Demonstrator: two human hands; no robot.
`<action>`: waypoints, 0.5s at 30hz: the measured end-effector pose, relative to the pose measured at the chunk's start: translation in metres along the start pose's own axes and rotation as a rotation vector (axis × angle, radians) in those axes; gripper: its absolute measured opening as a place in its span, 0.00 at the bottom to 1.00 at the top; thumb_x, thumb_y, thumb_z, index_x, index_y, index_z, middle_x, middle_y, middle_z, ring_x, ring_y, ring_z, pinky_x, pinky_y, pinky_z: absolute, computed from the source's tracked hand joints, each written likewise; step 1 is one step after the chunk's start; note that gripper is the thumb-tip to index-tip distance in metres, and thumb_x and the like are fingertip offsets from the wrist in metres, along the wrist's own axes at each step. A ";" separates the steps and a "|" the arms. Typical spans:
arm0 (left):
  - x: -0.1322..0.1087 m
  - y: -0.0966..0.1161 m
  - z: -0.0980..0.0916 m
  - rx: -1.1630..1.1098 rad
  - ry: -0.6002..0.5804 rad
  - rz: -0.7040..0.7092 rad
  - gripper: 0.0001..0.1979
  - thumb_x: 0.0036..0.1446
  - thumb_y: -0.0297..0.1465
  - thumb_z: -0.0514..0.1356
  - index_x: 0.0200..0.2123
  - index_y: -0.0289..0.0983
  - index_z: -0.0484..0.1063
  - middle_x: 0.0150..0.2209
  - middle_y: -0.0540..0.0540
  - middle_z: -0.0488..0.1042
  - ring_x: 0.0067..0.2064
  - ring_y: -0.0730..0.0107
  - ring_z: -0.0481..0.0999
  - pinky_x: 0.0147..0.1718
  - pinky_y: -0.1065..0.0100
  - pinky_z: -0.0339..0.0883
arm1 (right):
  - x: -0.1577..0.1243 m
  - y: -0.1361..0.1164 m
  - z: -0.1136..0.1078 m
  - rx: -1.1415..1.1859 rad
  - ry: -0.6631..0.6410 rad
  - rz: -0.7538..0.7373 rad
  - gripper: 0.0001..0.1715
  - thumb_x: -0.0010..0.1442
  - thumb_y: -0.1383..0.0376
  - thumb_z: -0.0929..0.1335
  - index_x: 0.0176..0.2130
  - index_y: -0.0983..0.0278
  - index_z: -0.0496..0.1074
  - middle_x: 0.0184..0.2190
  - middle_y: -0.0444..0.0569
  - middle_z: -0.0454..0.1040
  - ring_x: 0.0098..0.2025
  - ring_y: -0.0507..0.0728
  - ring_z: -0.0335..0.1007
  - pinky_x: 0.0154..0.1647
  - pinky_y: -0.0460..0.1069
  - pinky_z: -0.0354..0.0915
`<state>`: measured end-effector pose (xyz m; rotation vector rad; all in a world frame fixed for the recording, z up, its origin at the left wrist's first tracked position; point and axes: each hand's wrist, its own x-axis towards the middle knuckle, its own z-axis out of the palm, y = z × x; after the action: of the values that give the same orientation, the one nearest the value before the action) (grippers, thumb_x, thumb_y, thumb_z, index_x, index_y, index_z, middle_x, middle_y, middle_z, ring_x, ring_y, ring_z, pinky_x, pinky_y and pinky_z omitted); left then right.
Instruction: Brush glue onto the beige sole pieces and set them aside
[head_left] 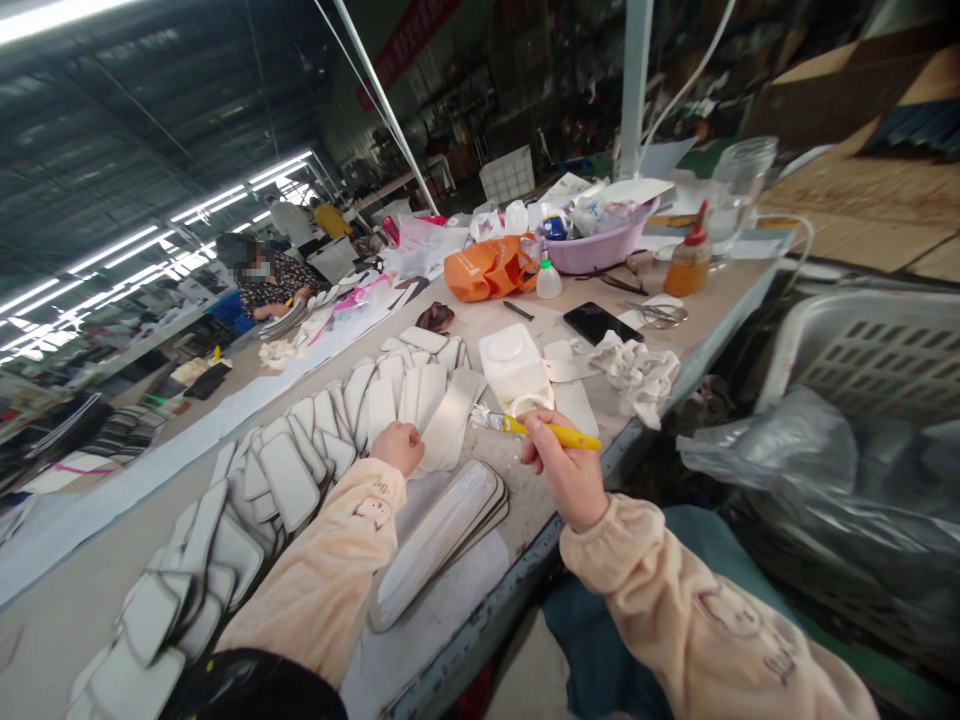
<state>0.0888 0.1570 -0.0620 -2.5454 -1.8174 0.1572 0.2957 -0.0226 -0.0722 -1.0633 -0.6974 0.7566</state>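
Right hand: closed around the yellow handle of a brush, thumb on top. The handle runs almost level. Its free end points right and its bristle end points left, slightly away from the person. The bristles are whitish with paste and hang just above the bench, in front of a white tub.

Left hand: curled into a fist, knuckles up, resting on the near end of a pale strip. Whether the fingers pinch the strip or only press on it cannot be told.

Key relation: the strip lies between the two hands, to the left of the bristles and near them. Its long axis slants from the left fist up and away toward the tub, so the brush lies across it rather than along it. The left hand touches the strip. The right hand reaches it only through the brush.

Surroundings:
- A long overlapping row of pale pieces fans from the fist down the bench toward the lower left.
- A stack of longer pieces lies near the bench edge, between the two forearms, its axis parallel to the strip.
- A crumpled rag lies right of the tub, with a dark phone behind it.
- Further back stand an orange bag, a purple basin and an amber bottle with a red cap.
- A co-worker sits at the far left of the bench, well apart.
- A white crate stands off the bench to the right.
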 end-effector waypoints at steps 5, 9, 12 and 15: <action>-0.016 -0.017 -0.014 -0.135 0.071 0.107 0.09 0.56 0.33 0.55 0.38 0.40 0.74 0.35 0.48 0.79 0.39 0.68 0.77 0.41 0.71 0.67 | -0.002 0.002 0.002 0.001 -0.002 -0.061 0.19 0.63 0.51 0.64 0.40 0.63 0.71 0.20 0.42 0.68 0.20 0.50 0.61 0.20 0.46 0.60; -0.040 -0.035 -0.034 -0.289 0.224 0.226 0.13 0.58 0.35 0.53 0.41 0.39 0.75 0.40 0.46 0.78 0.43 0.67 0.76 0.46 0.69 0.67 | -0.008 0.002 0.002 -0.030 -0.004 -0.244 0.14 0.63 0.55 0.65 0.44 0.60 0.72 0.29 0.47 0.74 0.26 0.53 0.69 0.27 0.49 0.67; -0.071 -0.046 -0.048 -0.445 0.362 0.293 0.14 0.58 0.39 0.54 0.34 0.38 0.77 0.35 0.46 0.78 0.40 0.66 0.76 0.43 0.68 0.69 | -0.011 0.003 0.002 -0.123 -0.073 -0.398 0.11 0.64 0.61 0.65 0.45 0.59 0.72 0.38 0.49 0.76 0.34 0.56 0.74 0.39 0.53 0.70; -0.110 -0.055 -0.056 -0.522 0.354 0.260 0.13 0.55 0.40 0.58 0.31 0.39 0.77 0.33 0.46 0.77 0.36 0.66 0.76 0.37 0.68 0.70 | -0.012 0.005 0.005 -0.232 -0.122 -0.484 0.09 0.63 0.64 0.66 0.45 0.58 0.71 0.46 0.50 0.76 0.48 0.59 0.72 0.52 0.56 0.66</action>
<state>0.0069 0.0739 0.0061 -2.8728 -1.5388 -0.8169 0.2842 -0.0283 -0.0772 -1.0047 -1.1179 0.3275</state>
